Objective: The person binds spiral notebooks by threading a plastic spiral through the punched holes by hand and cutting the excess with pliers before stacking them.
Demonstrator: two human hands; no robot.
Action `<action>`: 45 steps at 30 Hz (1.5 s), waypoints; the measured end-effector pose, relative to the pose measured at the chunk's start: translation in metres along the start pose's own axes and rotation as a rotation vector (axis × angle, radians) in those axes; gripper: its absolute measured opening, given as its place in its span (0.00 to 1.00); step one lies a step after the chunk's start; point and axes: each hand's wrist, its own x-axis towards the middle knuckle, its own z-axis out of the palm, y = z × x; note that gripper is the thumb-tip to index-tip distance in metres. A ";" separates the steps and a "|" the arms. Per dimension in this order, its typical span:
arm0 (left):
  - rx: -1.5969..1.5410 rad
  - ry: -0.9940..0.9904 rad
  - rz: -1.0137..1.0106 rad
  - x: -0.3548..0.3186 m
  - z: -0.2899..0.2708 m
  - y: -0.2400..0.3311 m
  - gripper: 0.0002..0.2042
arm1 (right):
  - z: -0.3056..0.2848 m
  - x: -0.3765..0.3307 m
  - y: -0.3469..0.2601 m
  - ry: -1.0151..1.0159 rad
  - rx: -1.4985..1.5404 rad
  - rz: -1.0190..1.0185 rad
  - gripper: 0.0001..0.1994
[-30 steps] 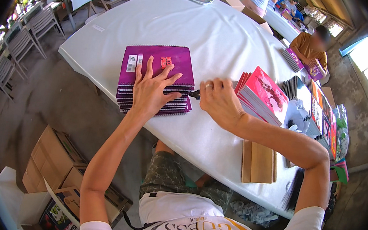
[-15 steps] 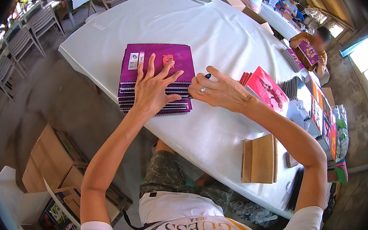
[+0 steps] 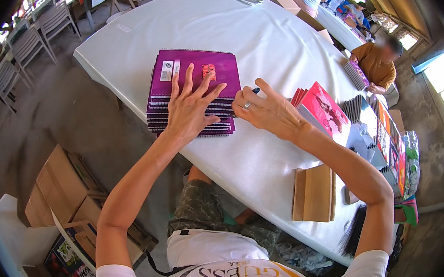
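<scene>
A stack of purple spiral-bound notebooks lies near the table's front left edge, its lower books stepped out toward me. My left hand is spread open on the top cover, thumb near the spiral edges. At the stack's right side, my right hand is closed with its fingertips against the book edges. From its grip pokes the dark blue end of a small pen-like thing; the rest is hidden by the fingers, so its exact kind does not show.
Pink-covered notebooks stand right of my hand, beside stacks of other notebooks. A folded brown cardboard piece lies nearer me. Across the table, a person in a brown shirt holds purple notebooks. Cardboard boxes sit on the floor at left.
Both hands keep their places on the stack; the right hand's grip has turned slightly, showing less of the pen-like thing. The other person has lowered a purple notebook onto a pile.
</scene>
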 end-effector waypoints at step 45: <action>0.030 0.038 0.044 -0.012 0.006 0.005 0.54 | 0.020 -0.005 -0.020 0.042 -0.008 -0.083 0.12</action>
